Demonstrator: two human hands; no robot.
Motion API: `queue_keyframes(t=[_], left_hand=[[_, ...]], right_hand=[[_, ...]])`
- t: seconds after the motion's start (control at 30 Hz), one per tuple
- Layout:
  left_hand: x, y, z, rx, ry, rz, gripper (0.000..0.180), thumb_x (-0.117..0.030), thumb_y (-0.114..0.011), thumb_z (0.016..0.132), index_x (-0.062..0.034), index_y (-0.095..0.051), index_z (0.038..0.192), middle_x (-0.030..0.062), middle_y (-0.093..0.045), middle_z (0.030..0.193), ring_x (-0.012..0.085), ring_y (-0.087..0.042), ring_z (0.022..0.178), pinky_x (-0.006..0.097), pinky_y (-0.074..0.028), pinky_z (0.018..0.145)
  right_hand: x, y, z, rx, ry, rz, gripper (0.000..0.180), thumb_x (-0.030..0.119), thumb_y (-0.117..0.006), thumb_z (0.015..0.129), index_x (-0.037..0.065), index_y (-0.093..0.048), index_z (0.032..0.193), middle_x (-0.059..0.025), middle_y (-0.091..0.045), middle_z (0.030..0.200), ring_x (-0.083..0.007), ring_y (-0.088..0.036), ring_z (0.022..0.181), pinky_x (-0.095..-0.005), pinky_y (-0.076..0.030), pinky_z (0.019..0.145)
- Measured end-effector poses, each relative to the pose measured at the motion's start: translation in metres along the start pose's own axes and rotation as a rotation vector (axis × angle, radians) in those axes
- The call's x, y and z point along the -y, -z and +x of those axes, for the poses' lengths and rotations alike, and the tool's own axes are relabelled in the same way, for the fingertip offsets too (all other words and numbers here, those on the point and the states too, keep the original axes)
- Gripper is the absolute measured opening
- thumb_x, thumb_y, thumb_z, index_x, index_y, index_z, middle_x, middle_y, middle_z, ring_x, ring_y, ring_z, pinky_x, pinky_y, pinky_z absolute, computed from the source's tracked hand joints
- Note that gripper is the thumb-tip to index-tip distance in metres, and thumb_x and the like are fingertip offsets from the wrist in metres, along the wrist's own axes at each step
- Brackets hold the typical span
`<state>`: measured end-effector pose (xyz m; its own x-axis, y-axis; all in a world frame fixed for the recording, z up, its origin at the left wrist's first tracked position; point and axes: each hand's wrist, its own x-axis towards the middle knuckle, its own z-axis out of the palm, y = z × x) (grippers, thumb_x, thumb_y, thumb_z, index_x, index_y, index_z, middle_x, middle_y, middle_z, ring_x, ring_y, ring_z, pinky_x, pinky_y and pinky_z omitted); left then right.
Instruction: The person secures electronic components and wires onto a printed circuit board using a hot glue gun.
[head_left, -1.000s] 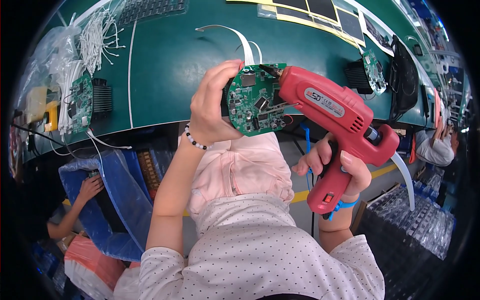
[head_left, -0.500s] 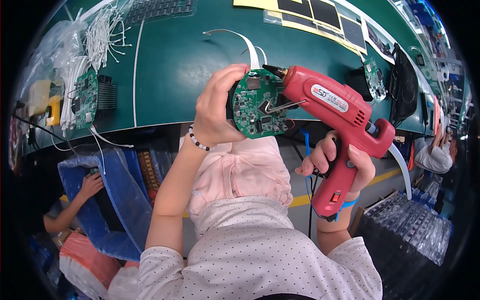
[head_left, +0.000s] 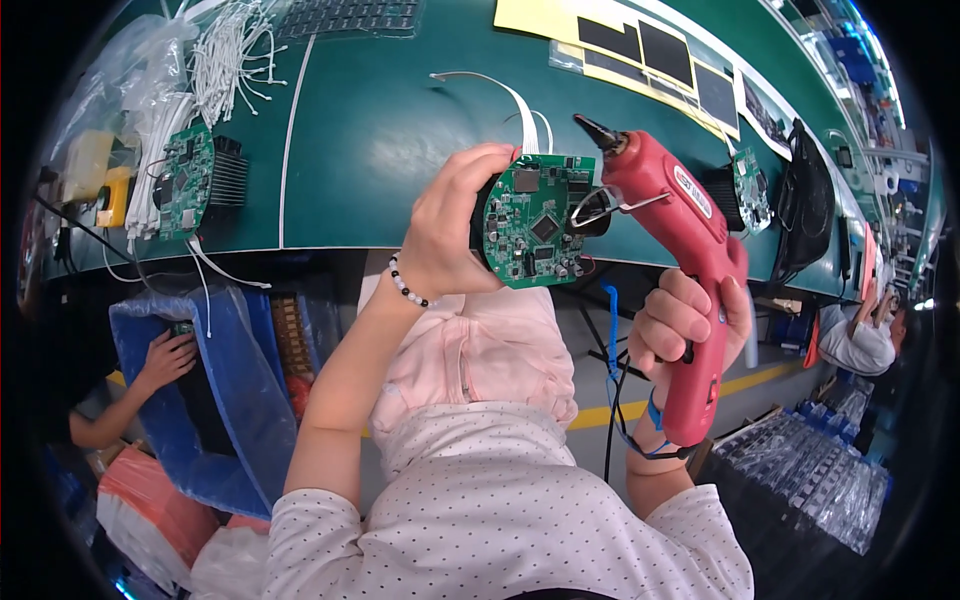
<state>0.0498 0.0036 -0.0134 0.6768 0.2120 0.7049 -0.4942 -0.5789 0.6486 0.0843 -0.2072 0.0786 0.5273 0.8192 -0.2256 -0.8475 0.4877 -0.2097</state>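
Note:
My left hand [head_left: 452, 215] grips a green circuit board [head_left: 535, 225] by its left edge, the board's component side facing me. A white ribbon cable [head_left: 522, 112] rises from its top edge and curves left over the bench. In my right hand [head_left: 685, 325] is a red hot glue gun [head_left: 672, 200], held by its handle with the fingers wrapped around the grip. Its dark nozzle points up and left, above and apart from the board's upper right corner. The gun's wire stand overlaps the board's right side in view; whether they touch I cannot tell.
Another green board with a black heatsink [head_left: 190, 185] stands at the left beside bundled white cables [head_left: 235, 55]. A further board [head_left: 748, 188] is at the right near a black pouch [head_left: 805, 195]. At lower left, a co-worker's hand [head_left: 168, 358] reaches into a blue bin [head_left: 245, 400].
The glue gun has moved right and tilted more upright, its nozzle lifting off the board's top edge. The board has shifted slightly right and down in view, still in my left hand.

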Motion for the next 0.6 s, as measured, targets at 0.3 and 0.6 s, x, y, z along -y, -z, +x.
queue_keyframes(t=[0.3, 0.6], left_hand=[[0.007, 0.007, 0.012, 0.037, 0.324, -0.077, 0.075, -0.021, -0.079, 0.047, -0.0004, -0.043, 0.108, 0.0155, -0.053, 0.098, 0.0301, -0.055, 0.087, 0.033, -0.046, 0.075], [0.017, 0.028, 0.118, 0.028, 0.325, -0.212, 0.073, -0.02, -0.082, 0.053, 0.0033, -0.04, 0.108, 0.0134, -0.059, 0.101, 0.0164, -0.058, 0.089, 0.028, -0.046, 0.08]], right_hand=[[-0.015, 0.004, 0.006, 0.156, 0.122, 0.395, 0.015, 0.019, -0.058, 0.078, 0.013, -0.048, 0.069, 0.0058, -0.056, 0.066, -0.0132, -0.058, 0.075, -0.0351, -0.045, 0.073], [-0.005, 0.018, 0.004, 0.301, 0.235, 0.29, 0.021, 0.031, -0.055, 0.078, 0.014, -0.046, 0.069, 0.0018, -0.054, 0.069, -0.0198, -0.058, 0.079, -0.0321, -0.047, 0.063]])
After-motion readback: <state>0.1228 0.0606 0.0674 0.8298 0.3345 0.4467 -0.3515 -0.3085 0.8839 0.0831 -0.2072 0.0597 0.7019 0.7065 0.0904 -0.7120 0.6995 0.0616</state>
